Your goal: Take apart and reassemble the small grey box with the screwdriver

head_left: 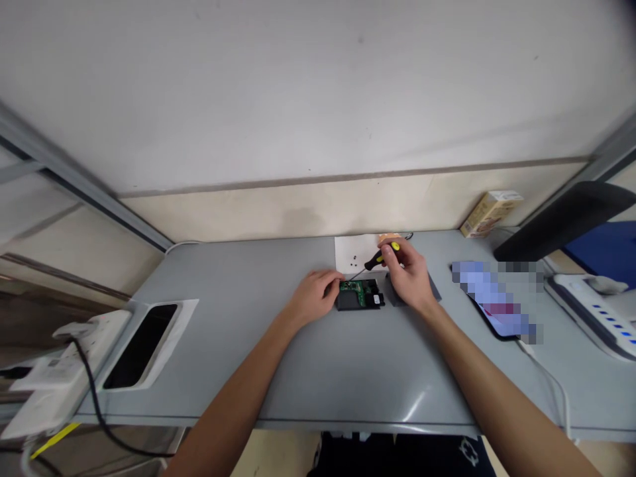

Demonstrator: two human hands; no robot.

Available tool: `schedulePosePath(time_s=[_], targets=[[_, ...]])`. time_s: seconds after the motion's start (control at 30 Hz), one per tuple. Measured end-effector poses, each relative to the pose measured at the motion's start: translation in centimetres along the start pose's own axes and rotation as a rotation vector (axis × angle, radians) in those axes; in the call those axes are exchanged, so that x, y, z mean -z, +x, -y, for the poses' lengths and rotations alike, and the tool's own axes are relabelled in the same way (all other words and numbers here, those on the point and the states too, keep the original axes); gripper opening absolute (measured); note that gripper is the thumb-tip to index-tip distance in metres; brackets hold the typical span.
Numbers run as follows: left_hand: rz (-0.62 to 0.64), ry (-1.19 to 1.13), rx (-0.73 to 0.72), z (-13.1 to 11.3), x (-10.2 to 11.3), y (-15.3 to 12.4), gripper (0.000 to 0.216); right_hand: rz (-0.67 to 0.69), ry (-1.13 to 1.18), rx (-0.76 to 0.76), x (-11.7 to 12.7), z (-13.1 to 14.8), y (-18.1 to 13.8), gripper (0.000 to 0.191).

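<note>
In the head view, my right hand grips a black-and-yellow screwdriver. Its thin shaft slants down to the left, and the tip is at the upper left part of a green circuit board in a black housing. My left hand is closed at the housing's left edge, thumb and fingers drawn together near the tip. Whether the tip sits in a screw is too small to see. Behind the housing lies a white sheet with several tiny dark screws on it. A flat dark grey panel is partly hidden under my right hand.
A lit phone with a cable lies at right, by a white power strip. A dark phone lies on white paper at left, near another power strip with cords. A small carton stands by the back wall.
</note>
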State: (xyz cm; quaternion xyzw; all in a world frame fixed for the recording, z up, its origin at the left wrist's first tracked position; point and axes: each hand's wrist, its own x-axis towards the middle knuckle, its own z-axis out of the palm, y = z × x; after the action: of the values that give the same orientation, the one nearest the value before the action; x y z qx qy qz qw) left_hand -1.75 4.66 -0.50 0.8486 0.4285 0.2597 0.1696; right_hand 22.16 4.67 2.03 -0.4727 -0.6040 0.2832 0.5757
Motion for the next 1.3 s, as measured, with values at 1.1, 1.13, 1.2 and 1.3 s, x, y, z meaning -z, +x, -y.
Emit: schedulePosePath(time_s=[1.1, 1.13, 1.2, 1.3], targets=[[0.008, 0.007, -0.056, 0.0, -0.4, 0.2, 0.024, 0.067, 0.524, -0.158, -5.9, 2.6, 1.6, 0.045], [0.007, 0.005, -0.053, 0.0, -0.4, 0.2, 0.024, 0.064, 0.544, -0.174, -5.8, 2.7, 1.5, 0.05], [0.009, 0.007, -0.051, 0.0, -0.5, 0.2, 0.024, 0.08, 0.557, -0.189, -5.3, 2.8, 1.4, 0.05], [0.013, 0.019, -0.059, 0.0, -0.5, 0.2, 0.024, 0.1, 0.53, -0.184, -4.9, 2.7, 1.3, 0.035]])
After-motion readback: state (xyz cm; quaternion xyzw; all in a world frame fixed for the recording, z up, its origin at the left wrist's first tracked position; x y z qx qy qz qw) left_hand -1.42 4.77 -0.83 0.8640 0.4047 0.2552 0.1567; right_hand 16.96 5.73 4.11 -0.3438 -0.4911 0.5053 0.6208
